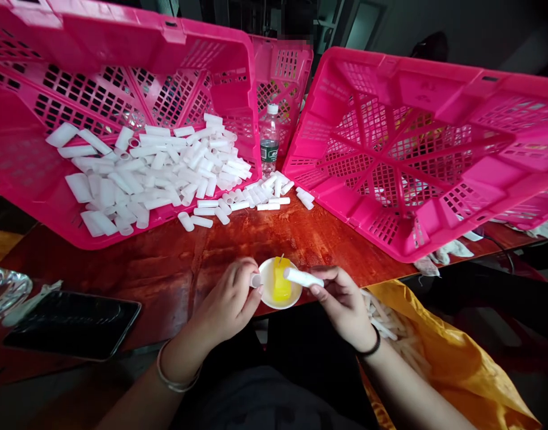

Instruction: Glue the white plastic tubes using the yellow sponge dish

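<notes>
My left hand is closed round a short white plastic tube, its open end showing beside a small white dish. The dish sits at the table's near edge and holds a yellow sponge. My right hand pinches a longer white tube, held level over the dish's right rim. The two hands are close together, one on each side of the dish.
A tipped pink crate at left spills several white tubes onto the red table. Another pink crate leans at right. A water bottle stands between them. A black phone lies at left, a yellow bag with tubes at right.
</notes>
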Motion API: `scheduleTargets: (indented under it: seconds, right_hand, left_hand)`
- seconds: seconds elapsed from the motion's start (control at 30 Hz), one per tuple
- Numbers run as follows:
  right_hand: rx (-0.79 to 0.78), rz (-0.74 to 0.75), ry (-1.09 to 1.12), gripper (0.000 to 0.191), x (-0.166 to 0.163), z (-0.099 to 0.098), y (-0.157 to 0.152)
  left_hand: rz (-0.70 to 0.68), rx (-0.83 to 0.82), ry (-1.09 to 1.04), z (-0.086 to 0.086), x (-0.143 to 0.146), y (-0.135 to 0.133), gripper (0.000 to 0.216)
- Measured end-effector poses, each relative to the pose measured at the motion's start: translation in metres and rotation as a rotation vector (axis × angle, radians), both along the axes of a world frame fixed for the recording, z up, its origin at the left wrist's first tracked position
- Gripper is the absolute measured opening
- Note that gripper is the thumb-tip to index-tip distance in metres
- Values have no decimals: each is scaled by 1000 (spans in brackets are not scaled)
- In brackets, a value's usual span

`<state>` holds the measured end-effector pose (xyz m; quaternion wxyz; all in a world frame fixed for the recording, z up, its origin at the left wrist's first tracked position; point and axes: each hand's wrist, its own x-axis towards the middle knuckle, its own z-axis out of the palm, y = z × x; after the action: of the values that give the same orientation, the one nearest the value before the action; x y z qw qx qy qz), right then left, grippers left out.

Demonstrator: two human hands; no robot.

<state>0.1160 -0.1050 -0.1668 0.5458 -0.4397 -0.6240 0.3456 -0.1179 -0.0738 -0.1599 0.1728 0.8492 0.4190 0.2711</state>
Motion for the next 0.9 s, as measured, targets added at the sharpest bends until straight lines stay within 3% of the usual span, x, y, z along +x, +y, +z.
scheduleTargets:
  seconds: [0.07, 0.17, 0.33, 0.43, 0.5, 0.53, 0.67, 0.7, 0.73, 0.8, 0.9]
  right_hand:
    - [-150, 67, 103, 12, -3, 13, -1]
    - [-277, 167, 152, 14, -6, 28, -2]
    - [-382, 190, 52, 17, -10, 44, -1]
    - [-377, 217, -37, 17, -14, 52, 2]
    - [-328, 246, -88, 17, -13, 56, 7]
    - [-271, 260, -135, 18, -12, 56, 10]
    - [122, 269, -384, 32, -9, 56, 18]
    - [171, 259, -420, 34, -11, 56, 17]
    - [172, 236, -447, 34, -14, 56, 14]
    - [79, 148, -500, 33, -20, 59, 2]
    - [-48, 43, -611, 32, -11, 62, -22]
  left_hand:
    - [-50, -33, 15, 10, 0, -3, 14]
    - [-86, 63, 47, 22, 2, -5, 17]
    - [-68, 318, 240, 31, 10, -10, 19]
    - [-57, 238, 247, 35, 18, -16, 19]
    - [-51, -19, 110, 41, 24, -20, 18]
    - [-61, -223, 10, 44, 26, -22, 19]
    - [-200, -1246, -445, 53, 38, -29, 34]
    - [-217, -1392, -520, 53, 42, -32, 36]
    - [-210, -1424, -561, 51, 46, -35, 36]
    - [-165, -1196, -519, 47, 54, -44, 30]
    - [-204, -647, -274, 38, 56, -55, 21]
